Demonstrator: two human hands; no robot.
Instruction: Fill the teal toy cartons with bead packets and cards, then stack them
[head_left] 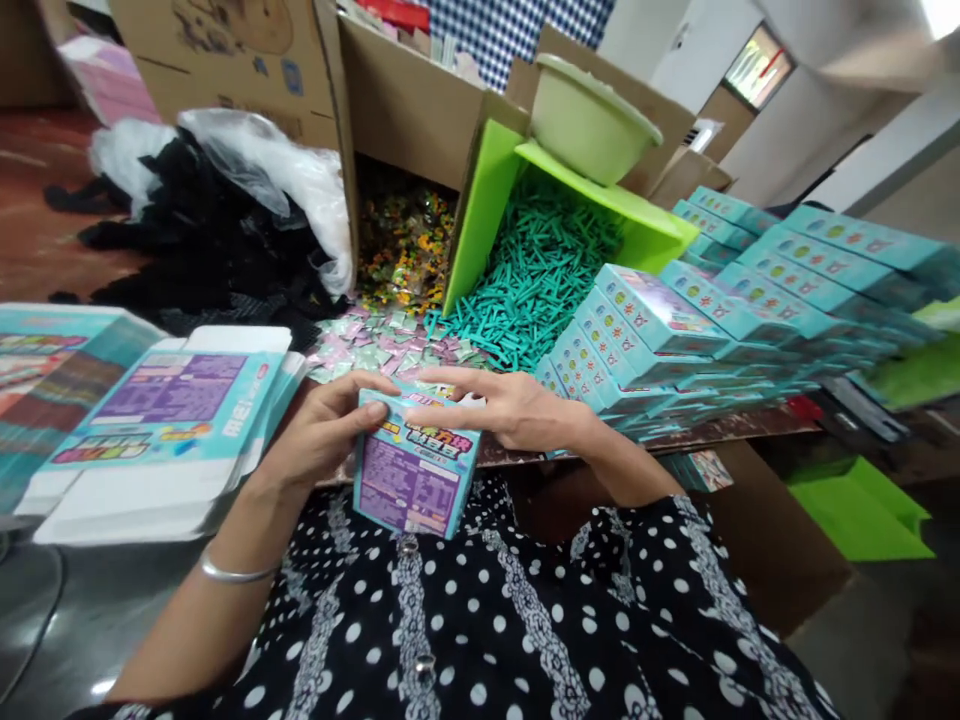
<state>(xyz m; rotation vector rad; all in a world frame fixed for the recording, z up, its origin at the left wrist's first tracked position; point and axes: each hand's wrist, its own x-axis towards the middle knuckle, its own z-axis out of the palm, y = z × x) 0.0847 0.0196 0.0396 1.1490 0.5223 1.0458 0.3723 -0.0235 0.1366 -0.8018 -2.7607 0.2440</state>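
A small teal and purple printed carton is held up close to my body, its purple panel facing me. My left hand grips its upper left corner, thumb on the near face. My right hand is at its upper right edge, with fingers stretched along the top and touching it. The carton's inside is hidden. Just beyond my hands lie many small pink and green sachets and a heap of teal sticks.
Flat unfolded cartons are stacked at the left. Finished-looking teal boxes stand in rows at the right. A cardboard box holds orange-and-green packets. A pale green basin rests above the bright green bin. Black cloth lies at the back left.
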